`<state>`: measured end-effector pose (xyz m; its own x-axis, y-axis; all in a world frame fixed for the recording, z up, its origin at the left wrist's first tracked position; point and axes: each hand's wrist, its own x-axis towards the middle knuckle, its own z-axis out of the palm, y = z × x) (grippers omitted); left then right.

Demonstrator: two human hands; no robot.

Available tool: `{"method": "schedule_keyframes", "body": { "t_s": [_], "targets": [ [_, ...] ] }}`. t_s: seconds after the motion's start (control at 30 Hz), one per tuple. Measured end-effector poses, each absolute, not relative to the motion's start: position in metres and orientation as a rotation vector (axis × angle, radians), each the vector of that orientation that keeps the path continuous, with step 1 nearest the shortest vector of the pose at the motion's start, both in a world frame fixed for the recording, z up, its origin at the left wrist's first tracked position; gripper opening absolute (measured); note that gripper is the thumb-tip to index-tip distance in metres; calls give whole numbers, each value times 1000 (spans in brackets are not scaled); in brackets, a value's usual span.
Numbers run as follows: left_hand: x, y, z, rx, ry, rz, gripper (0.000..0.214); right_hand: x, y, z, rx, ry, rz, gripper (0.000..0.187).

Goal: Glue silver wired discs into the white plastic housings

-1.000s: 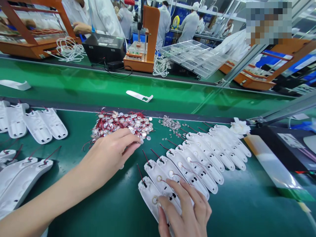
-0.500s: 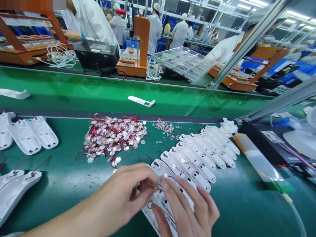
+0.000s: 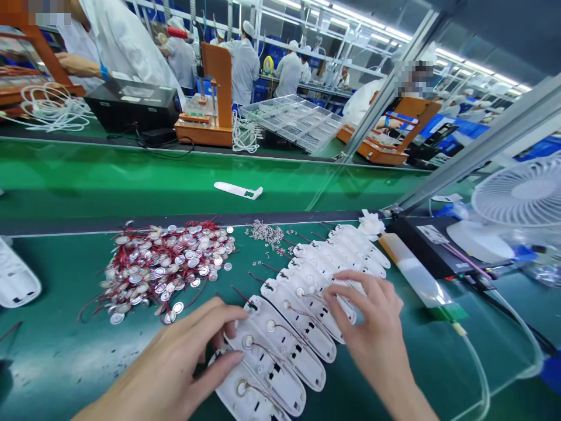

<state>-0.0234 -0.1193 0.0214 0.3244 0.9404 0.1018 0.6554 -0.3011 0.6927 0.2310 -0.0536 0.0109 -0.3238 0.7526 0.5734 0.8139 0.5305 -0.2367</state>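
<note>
White plastic shells [image 3: 280, 374] lie side by side in a slanting row, hollow side up. Several nearer ones hold a small round metal disc [image 3: 248, 341] with thin wires. My left hand [image 3: 188, 351] is at the upper ends of the nearest shells, thumb and forefinger apart, its other fingers partly hidden. Over the middle of the row, my right hand [image 3: 372, 318] has thumb and forefinger tips together above a shell; whatever is between them is too small to make out. A heap of wired discs [image 3: 162, 269] lies left of the row.
Small clear parts [image 3: 266, 233] are piled behind the row. A glue-like tube with a hose [image 3: 416, 280] and a white fan [image 3: 521, 190] stand right. A green barrier [image 3: 131, 175] runs behind, with a press [image 3: 214, 99] and co-workers [image 3: 245, 64] beyond.
My hands, close together over a near shell before, are now apart. The right has moved farther along the row; the left has opened. The view has shifted right.
</note>
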Motion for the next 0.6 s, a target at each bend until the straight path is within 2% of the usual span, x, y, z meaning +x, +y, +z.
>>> {"method": "schedule_keyframes", "body": {
  "t_s": [0.13,0.6],
  "targets": [
    [-29,-112,26,2102,1402,726,15,255,-23,-8,-1369,-2143,-195,16],
    [-36,-107,23,2166,1423,712,14,240,-18,-25,-1471,-2093,-175,15]
  ]
}}
